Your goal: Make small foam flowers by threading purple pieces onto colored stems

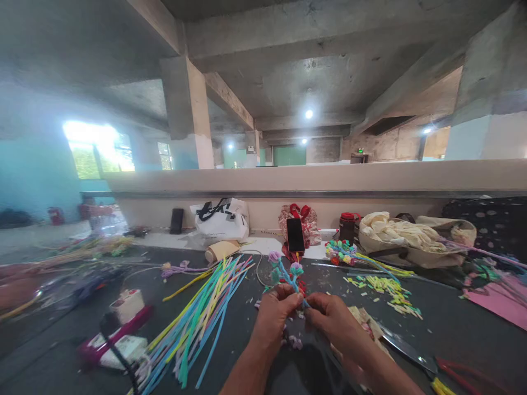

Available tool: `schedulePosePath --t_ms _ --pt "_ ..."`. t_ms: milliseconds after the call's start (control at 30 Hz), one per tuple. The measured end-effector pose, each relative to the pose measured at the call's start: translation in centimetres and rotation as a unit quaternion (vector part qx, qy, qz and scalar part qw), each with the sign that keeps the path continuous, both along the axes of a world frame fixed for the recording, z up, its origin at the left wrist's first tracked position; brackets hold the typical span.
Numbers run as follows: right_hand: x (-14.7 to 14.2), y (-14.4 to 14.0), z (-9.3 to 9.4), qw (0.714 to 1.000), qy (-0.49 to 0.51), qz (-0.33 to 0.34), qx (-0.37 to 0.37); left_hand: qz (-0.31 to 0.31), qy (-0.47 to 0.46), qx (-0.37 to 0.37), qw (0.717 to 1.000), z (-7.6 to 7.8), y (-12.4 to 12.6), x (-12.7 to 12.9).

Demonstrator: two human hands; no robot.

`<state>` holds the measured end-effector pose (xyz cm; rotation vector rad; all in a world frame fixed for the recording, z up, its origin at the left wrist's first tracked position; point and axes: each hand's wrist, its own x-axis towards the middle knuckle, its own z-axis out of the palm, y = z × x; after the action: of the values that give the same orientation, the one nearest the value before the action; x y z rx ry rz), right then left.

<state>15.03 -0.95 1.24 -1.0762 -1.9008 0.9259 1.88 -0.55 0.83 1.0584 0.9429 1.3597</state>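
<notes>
My left hand (272, 314) pinches the blue stem of a pipe-cleaner flower (284, 270) with purple blooms and green parts. Close beside it, my right hand (332, 314) has its thumb and fingers closed on the stem's lower end. The flower points up and away from me, above the dark tabletop. Beneath and around my hands lie small purple pieces (295, 342), partly hidden. To the left fans out a bundle of loose pipe cleaners (201, 312) in yellow, green, blue and pink.
A phone (295, 235) leans upright behind my hands. Short yellow-green pieces (391, 293) are scattered at right, near finished-looking flowers (341, 252). Scissors (405, 348) lie front right. A power strip (117, 334) is front left. Bags (222, 222) stand along the back. A blurred hand (18, 285) shows at far left.
</notes>
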Motion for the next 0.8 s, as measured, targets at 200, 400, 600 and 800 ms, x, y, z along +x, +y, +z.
schedulePosePath --t_ms 200,400,600,800 --pt "-0.34 0.2 -0.43 0.996 -0.027 -0.057 0.055 -0.019 -0.001 -0.011 1.0 -0.39 0.25 -0.16" --pt "-0.57 0.04 -0.21 0.965 0.145 -0.005 -0.219 -0.055 -0.047 -0.023 0.997 -0.26 0.07 -0.12" --pt "0.19 -0.34 -0.68 0.905 0.307 0.1 -0.276 -0.112 -0.104 -0.032 0.988 0.28 -0.19 -0.31" --pt "-0.11 -0.4 -0.8 0.878 0.347 0.143 -0.297 -0.15 -0.149 -0.022 0.977 0.38 -0.43 -0.31"
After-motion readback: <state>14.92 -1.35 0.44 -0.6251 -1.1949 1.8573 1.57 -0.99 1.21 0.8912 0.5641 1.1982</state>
